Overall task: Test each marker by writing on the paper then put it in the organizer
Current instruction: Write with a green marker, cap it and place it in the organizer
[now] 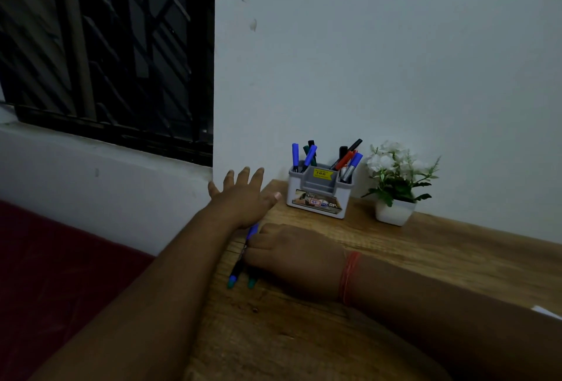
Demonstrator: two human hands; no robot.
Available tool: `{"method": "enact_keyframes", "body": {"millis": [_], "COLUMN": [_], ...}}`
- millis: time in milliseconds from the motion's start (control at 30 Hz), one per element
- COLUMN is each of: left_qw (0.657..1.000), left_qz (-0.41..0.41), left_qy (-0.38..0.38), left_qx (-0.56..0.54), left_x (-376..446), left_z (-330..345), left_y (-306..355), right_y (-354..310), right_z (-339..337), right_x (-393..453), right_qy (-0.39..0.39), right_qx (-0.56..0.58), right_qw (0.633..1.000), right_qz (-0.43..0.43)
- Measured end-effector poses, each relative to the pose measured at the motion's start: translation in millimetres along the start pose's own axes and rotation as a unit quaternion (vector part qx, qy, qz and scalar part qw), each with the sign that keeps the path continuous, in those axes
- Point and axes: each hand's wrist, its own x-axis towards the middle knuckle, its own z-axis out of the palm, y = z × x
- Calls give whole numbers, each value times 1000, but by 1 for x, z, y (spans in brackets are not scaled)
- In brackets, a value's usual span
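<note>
Right hand gripping markers on bench, left hand spread flat (fingers straight), organizer beyond, holding pens.

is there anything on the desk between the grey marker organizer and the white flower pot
No. In the head view, only bare wooden desk shows between the grey marker organizer and the white flower pot.

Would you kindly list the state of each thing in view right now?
Left hand: open, fingers spread above the wooden table.
Right hand: curled on loose markers lying flat at the table edge.
Grey-and-white plastic organizer: upright, holding several capped markers.
White-flowered potted plant: upright beside the organizer.
</note>
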Motion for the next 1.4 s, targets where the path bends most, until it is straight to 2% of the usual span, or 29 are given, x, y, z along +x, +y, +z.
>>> {"method": "enact_keyframes", "body": {"millis": [300, 367, 433, 533, 633, 767, 867, 967, 1067, 1200, 1267, 1400], "left_qw": [1000, 1000, 999, 998, 992, 955, 928, 914, 906, 895, 890, 891], "left_qz": [9, 15, 25, 49, 109, 273, 351, 380, 379, 382, 399, 401], "left_qy": [5, 10, 19, 31, 71, 112, 74, 45, 15, 26, 41, 39], "left_qx": [-2, -4, -9, -12, 1, -29, -100, -135, -189, -228, -218, -208], "left_x": [-1, -2, -4, -9, -22, -55, -86, -105, -115, -128, -132, -132], "left_z": [0, 0, -1, -3, -5, -3, 1, 8, 17, 31, 39, 45], "left_y": [4, 5, 6, 13, 32, 82, 126, 164, 199, 234, 241, 234], "right_y": [4, 5, 5, 8, 12, 8, 1, -6, -15, -25, -26, -21], "right_z": [-11, -17, -23, -33, -41, -53, -64, -75, -81, -76, -73, -71], "right_x": [-27, -40, -55, -83, -113, -154, -182, -212, -242, -269, -276, -275], "right_qy": [-1, 38, 94, 194, 294, 384, 422, 443, 452, 439, 413, 384], "right_qx": [-36, -43, -15, 97, 235, 423, 470, 493, 516, 551, 574, 577], "right_qw": [999, 998, 991, 935, 847, 699, 627, 576, 535, 510, 512, 542], "right_qz": [-38, 2, 97, 280, 376, 431, 455, 479, 493, 494, 487, 475]}}
